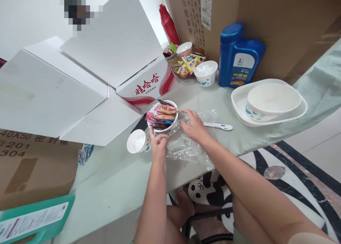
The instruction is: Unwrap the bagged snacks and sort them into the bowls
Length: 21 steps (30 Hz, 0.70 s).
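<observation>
A white bowl [177,120] filled with wrapped snacks [162,116] sits on the cloth-covered table, between and just beyond my two hands. The index finger of my left hand [158,144] touches the bowl's near rim. The other fingers of that hand curl inward at the edge of a crumpled clear plastic bag [183,148]. From the right, my right hand [194,126] reaches toward the bowl with its index finger stretched out and its thumb apart, beside the bag. Left of my left hand, a white paper bowl [137,141] is tilted. A white utility knife [218,126] lies past my right hand.
Behind the snacks stands an open white carton [149,84]; a dark flat object [140,125] is partly hidden beside it. Farther back are a candy basket [183,68], a paper bowl [205,73] and a blue jug [238,59]. A white tray [301,112] holds a lidded tub [274,98].
</observation>
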Each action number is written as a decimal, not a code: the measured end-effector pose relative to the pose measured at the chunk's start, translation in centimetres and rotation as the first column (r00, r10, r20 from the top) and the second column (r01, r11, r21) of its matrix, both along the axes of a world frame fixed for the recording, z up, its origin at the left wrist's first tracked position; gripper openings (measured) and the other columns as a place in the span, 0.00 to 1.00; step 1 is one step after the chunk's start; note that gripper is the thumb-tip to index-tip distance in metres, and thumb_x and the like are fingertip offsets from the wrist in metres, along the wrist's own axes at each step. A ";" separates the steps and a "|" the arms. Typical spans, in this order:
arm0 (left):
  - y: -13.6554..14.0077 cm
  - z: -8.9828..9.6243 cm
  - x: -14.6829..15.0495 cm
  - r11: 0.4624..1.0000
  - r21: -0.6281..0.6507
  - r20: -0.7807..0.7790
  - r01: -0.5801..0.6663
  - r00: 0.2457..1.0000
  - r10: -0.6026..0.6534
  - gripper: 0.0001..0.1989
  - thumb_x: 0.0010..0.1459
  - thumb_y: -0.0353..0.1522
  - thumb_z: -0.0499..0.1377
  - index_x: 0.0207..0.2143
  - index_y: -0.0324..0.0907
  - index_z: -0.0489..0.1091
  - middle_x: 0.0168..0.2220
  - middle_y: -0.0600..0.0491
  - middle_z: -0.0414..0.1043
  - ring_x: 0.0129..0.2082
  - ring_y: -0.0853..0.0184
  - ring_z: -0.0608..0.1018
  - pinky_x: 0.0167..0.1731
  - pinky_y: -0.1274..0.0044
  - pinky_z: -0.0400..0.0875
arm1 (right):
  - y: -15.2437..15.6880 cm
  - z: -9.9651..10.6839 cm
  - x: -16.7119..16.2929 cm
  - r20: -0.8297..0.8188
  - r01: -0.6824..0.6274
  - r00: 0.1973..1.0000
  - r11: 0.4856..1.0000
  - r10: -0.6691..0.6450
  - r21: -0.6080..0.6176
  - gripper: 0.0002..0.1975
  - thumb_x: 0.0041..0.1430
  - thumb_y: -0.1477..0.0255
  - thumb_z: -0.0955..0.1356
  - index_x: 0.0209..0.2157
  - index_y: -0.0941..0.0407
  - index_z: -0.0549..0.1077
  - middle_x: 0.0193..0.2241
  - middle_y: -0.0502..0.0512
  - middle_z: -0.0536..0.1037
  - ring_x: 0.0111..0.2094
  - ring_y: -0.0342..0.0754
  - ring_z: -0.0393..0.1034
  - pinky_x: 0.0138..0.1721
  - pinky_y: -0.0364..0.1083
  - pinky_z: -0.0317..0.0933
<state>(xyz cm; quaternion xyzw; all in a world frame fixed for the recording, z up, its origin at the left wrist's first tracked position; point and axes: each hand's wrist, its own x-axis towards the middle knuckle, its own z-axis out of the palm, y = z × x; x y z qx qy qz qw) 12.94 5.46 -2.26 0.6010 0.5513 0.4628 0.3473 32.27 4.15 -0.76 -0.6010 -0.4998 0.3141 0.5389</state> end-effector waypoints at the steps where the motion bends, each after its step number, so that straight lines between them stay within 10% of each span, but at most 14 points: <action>1: 0.4 0.2 0.2 1.000 0.007 -0.006 0.000 1.000 0.000 0.06 0.49 0.34 0.65 0.22 0.42 0.75 0.73 0.50 0.48 0.71 0.48 0.55 0.68 0.63 0.53 | 0.1 0.1 0.2 -0.004 0.005 1.000 1.000 -0.005 -0.015 0.24 0.53 0.74 0.65 0.54 0.53 0.71 0.57 0.62 0.73 0.60 0.57 0.65 0.64 0.59 0.57; 7: -0.2 2.3 -0.3 0.999 -0.044 0.032 0.009 0.999 -0.007 0.08 0.47 0.35 0.67 0.22 0.41 0.73 0.68 0.46 0.57 0.66 0.47 0.65 0.62 0.61 0.63 | 0.6 0.3 1.8 0.028 0.100 0.995 0.995 -0.101 0.027 0.24 0.50 0.75 0.64 0.51 0.56 0.71 0.55 0.66 0.72 0.59 0.59 0.65 0.64 0.59 0.56; 11: -3.0 5.5 -2.0 0.986 -0.125 0.131 -0.107 0.984 0.123 0.12 0.45 0.37 0.69 0.23 0.40 0.71 0.60 0.46 0.65 0.53 0.54 0.77 0.39 0.72 0.78 | 0.9 0.3 2.8 0.011 0.159 0.987 0.982 -0.161 0.101 0.23 0.48 0.77 0.63 0.48 0.55 0.70 0.51 0.63 0.74 0.57 0.59 0.67 0.63 0.61 0.56; 18: -7.8 7.8 -6.1 0.888 -0.279 0.496 -0.366 0.736 0.460 0.18 0.42 0.37 0.70 0.31 0.44 0.64 0.41 0.54 0.76 0.27 0.71 0.78 0.14 0.85 0.58 | -1.7 -0.4 -0.1 -0.271 0.110 0.955 0.993 -0.117 -0.043 0.26 0.52 0.63 0.70 0.53 0.52 0.65 0.58 0.63 0.70 0.60 0.59 0.65 0.61 0.62 0.60; 21: -9.9 6.4 -6.8 0.848 -0.347 0.524 -0.401 0.667 0.530 0.21 0.45 0.39 0.70 0.35 0.47 0.61 0.38 0.57 0.76 0.22 0.72 0.76 0.11 0.85 0.51 | -4.7 -0.4 -2.4 -0.550 -0.163 0.835 0.962 0.017 -0.219 0.30 0.52 0.56 0.72 0.54 0.50 0.65 0.59 0.63 0.71 0.58 0.59 0.68 0.53 0.60 0.69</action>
